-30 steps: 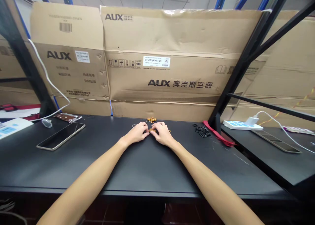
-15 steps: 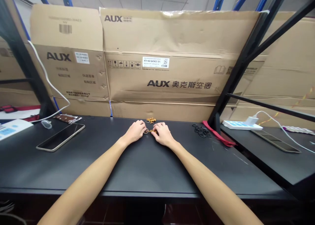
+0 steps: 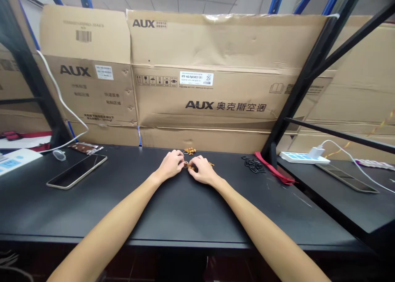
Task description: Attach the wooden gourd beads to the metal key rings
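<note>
My left hand is closed in a pinch on a small metal key ring just over the black desk. Facing it, my right hand has its fingers curled round a golden-brown keychain; a thin end of the same colour shows past its far side. The two hands almost meet, and the fingers hide most of the keychain. Right behind them lies a small pile of golden-brown keychain pieces with a ring at its left.
Several black clips or loops lie to the right, beside a red strap. On the left are a phone, a brown packet, a white cable and a power strip. Cardboard stands along the back edge.
Both hands stay in nearly the same place. The ring, seen open between the fingers before, is now more covered by them, and a golden end shows beyond my right hand.
</note>
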Action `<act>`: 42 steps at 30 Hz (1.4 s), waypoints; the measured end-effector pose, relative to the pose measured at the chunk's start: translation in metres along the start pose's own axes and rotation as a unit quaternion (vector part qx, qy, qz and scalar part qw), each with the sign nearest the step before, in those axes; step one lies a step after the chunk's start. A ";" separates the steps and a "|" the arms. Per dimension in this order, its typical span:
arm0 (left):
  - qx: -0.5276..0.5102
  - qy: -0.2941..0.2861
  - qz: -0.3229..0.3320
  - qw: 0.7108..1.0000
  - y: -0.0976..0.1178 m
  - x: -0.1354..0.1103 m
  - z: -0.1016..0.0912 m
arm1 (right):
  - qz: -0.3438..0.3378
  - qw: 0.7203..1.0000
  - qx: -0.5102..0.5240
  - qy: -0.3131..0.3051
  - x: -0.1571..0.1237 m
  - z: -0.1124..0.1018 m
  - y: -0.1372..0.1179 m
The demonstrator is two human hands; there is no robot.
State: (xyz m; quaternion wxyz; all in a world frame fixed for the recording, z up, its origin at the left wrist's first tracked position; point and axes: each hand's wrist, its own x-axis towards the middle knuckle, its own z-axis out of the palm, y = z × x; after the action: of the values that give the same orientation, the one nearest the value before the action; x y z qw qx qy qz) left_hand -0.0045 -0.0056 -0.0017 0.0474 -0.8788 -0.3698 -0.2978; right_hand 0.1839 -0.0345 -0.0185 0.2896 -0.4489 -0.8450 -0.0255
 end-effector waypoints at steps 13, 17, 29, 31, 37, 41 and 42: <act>0.031 -0.006 -0.026 0.999 -0.003 0.000 -0.001 | -0.029 0.999 -0.040 -0.002 0.002 -0.006 -0.018; 0.052 -0.011 0.046 0.998 0.002 0.000 -0.006 | -0.007 1.000 -0.013 0.005 0.003 -0.006 -0.017; 0.007 0.020 -0.013 1.000 -0.002 0.002 -0.001 | -0.027 0.999 -0.018 0.012 0.001 -0.007 -0.011; -0.029 0.034 -0.062 0.997 -0.006 0.002 0.001 | -0.030 0.999 -0.021 0.013 0.000 -0.006 -0.010; 0.022 0.019 0.011 1.000 -0.005 0.000 -0.005 | -0.024 1.000 -0.006 0.009 0.001 -0.003 -0.011; 0.038 0.000 0.074 0.997 -0.001 0.001 -0.006 | -0.008 1.000 0.009 0.021 0.002 -0.004 -0.010; 0.033 0.001 0.066 0.997 -0.001 0.001 -0.005 | -0.007 1.000 0.012 0.024 0.002 -0.005 -0.010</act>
State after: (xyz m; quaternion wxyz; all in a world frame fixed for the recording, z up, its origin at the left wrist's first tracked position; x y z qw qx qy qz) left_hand -0.0071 -0.0061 0.0031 0.0963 -0.8991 -0.3202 -0.2826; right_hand 0.1776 -0.0404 -0.0115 0.3152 -0.4383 -0.8413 -0.0280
